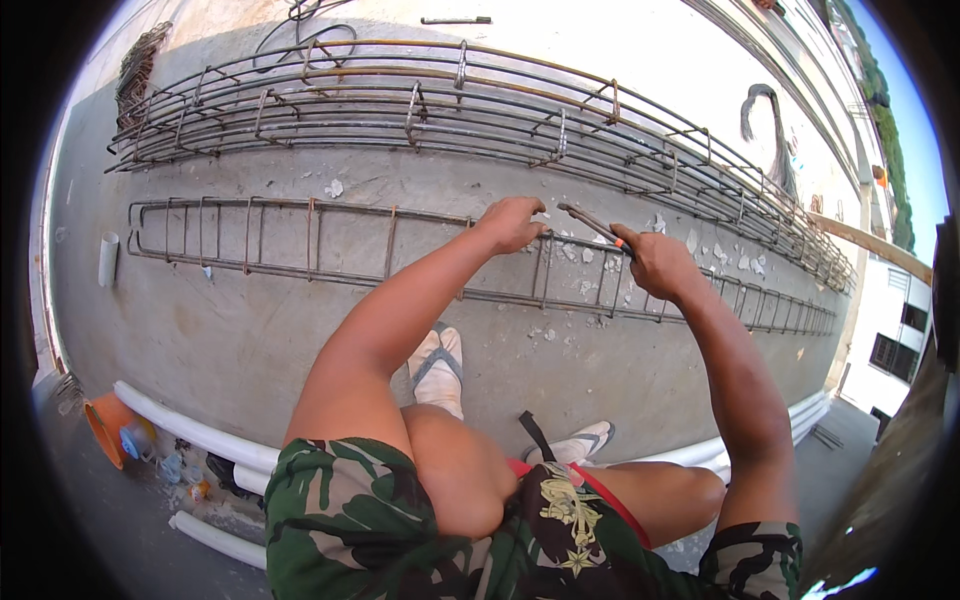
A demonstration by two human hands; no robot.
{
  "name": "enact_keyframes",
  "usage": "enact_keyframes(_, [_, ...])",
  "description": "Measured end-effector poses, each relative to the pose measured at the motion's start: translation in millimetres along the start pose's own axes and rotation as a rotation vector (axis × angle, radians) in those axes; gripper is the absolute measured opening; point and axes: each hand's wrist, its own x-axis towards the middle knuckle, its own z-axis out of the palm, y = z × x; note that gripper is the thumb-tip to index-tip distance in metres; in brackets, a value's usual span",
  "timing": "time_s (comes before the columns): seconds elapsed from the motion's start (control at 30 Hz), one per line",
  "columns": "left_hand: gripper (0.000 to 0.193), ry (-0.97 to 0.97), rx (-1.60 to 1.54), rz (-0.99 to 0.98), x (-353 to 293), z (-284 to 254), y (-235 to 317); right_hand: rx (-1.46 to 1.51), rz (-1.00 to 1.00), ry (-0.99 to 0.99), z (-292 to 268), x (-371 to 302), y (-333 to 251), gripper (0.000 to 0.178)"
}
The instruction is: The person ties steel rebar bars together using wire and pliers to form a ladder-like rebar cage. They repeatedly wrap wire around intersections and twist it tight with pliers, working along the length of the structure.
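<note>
Here, the right hand (657, 264) points a tool (592, 222) leftward.

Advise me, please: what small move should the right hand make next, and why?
Probably the right hand should bring its pincer-like tool slightly left: the tip points toward the left hand, with a small gap between, and that hand is at the far bar of the narrow steel frame.
</note>
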Motion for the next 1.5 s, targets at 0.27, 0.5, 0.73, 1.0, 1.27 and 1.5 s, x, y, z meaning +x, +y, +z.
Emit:
enact_keyframes(0.27, [0.028,-0.129,-0.064,0.017,35,35,-21,-0.588,0.002,-0.143,-17,46,-25,0.039])
enact_keyframes(0.5, [0.021,-0.145,-0.214,-0.02,41,30,-28,-0.693,-0.011,-0.141,-15,64,-42,0.043])
enact_keyframes(0.73, [0.023,-0.187,-0.24,0.011,43,24,-31,-0.735,-0.083,-0.13,-23,65,-53,0.043])
enact_keyframes(1.0, [0.022,-0.194,-0.262,-0.025,50,29,-37,-0.809,-0.101,-0.066,-10,67,-53,0.044])
enact_keyframes(1.27, [0.024,-0.19,-0.252,-0.003,49,30,-37,-0.815,-0.093,-0.244,-14,79,-54,0.035])
enact_keyframes(1.5, [0.023,-0.223,-0.239,0.016,49,28,-38,-1.163,-0.168,-0.069,-15,74,-63,0.03])
